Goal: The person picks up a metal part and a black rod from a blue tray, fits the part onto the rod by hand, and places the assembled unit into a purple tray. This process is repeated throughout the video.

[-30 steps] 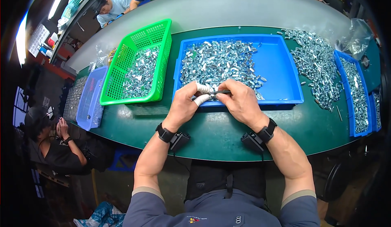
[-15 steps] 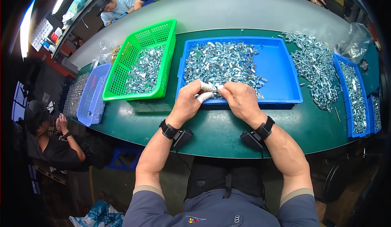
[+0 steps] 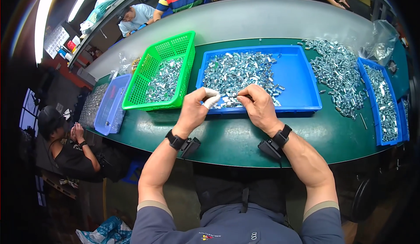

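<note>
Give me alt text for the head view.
A right hand pinching a thin dark rod faces a left hand with white-wrapped fingers over a blue tray of small metal parts. A green basket stands left, a loose heap right.

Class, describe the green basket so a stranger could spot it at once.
On the dark green table, find the wide blue tray by the person's left hand. Just left of it stands the basket, holding small metal pieces; its bright green perforated walls set it apart from the tray and the purplish bin.
</note>
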A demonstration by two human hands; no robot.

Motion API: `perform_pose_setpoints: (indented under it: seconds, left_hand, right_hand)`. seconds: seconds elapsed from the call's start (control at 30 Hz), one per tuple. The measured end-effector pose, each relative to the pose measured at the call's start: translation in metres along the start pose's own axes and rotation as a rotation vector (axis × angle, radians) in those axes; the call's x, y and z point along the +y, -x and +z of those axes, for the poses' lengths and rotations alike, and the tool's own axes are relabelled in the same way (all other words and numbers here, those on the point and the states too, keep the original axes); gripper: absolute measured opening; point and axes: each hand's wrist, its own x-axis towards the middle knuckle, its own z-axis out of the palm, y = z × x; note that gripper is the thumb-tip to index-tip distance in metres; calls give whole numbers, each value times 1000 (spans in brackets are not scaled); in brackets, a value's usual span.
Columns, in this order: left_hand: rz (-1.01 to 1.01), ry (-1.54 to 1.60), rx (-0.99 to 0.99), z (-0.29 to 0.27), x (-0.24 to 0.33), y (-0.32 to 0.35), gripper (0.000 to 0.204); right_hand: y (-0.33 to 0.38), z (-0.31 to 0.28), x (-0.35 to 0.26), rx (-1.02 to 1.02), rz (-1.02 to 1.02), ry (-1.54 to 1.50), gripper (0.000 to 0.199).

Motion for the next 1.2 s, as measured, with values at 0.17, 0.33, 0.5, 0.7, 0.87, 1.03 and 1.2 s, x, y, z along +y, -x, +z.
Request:
perform_pose_setpoints:
  seconds: [0.17, 0.33, 0.5, 0.7, 0.87, 1.03, 1.2]
  left_hand:
    - [52, -197, 154, -72, -2, -11, 14]
    - [372, -791, 286, -99, -4, -28, 20]
    - [179, -478, -337, -35, -12, -38, 25]
    - [36, -636, -704, -24, -25, -50, 25]
    - [-57, -444, -606, -18, -26, -50, 25]
    - [-285, 191, -365, -11, -21, -37, 20]
    - [-382, 498, -245, 6, -3, -28, 19]
  right_hand:
    - [1, 1, -1, 70, 99, -16, 12]
    - [3, 3, -3, 68, 95, 14, 12]
    - [4, 0, 3, 33, 122, 27, 12]
    - [4, 3, -1, 25, 100, 43, 11]
    - [5, 3, 6, 9, 78, 31, 11]
    - [4, 2, 2, -36, 84, 53, 10]
    - [6, 1, 5, -30, 72, 14, 10]
